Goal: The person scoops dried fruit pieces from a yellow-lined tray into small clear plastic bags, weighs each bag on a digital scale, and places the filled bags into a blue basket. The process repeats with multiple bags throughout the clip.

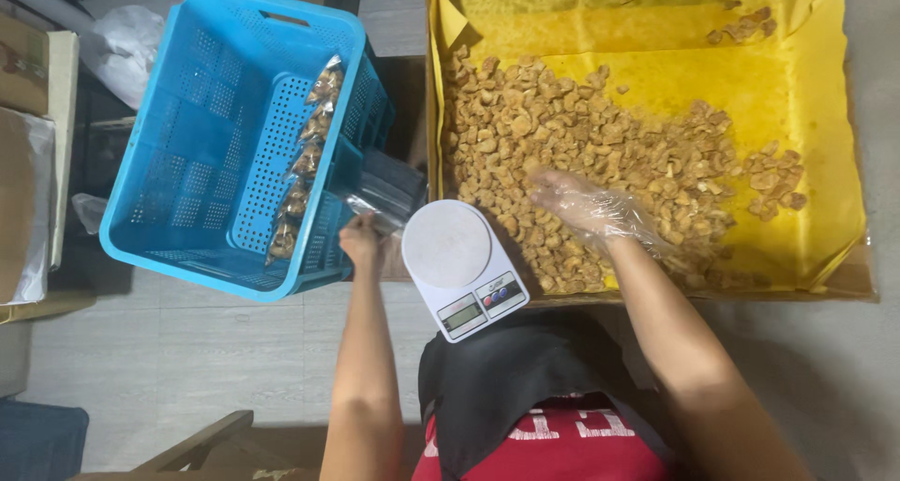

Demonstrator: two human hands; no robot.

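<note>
Two hands at a snack-packing station

Right hand [581,204], in clear plastic glove, fingers spread, rests on golden fried snack pieces [562,134] heaped in yellow-lined cardboard box [825,162]. Left hand [361,239] pinches clear plastic bag [370,204] beside white digital kitchen scale [459,265]. Blue perforated plastic crate [216,134] holds filled packets; grey tiled floor [187,350] below.

snacks [600,153]: golden-brown fried chunks, heaped loose under our right hand [579,205]
bag [375,200]: clear, empty, pinched in our left hand [361,240]

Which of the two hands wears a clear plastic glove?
The right hand, resting on the fried snack pieces in the yellow-lined box. The left hand is bare.
</note>
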